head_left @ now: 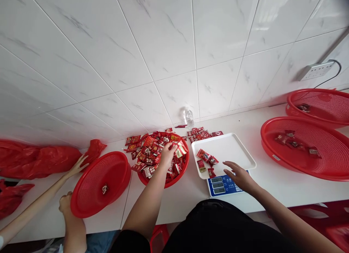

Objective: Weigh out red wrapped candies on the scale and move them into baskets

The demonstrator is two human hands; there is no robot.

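My left hand [169, 151] pinches 1 gold packet [181, 149]; the red basket [187, 162] is right under it. My right hand [240, 176] is spread near the white tray [240, 151]. I seem to be picking; lifting needs a firm pinch.

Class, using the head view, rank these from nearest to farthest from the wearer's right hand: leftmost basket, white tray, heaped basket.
1. White tray: right by the right hand, extending to its left.
2. Heaped basket: left of the tray.
3. Leftmost basket: farther left, past the heaped one.
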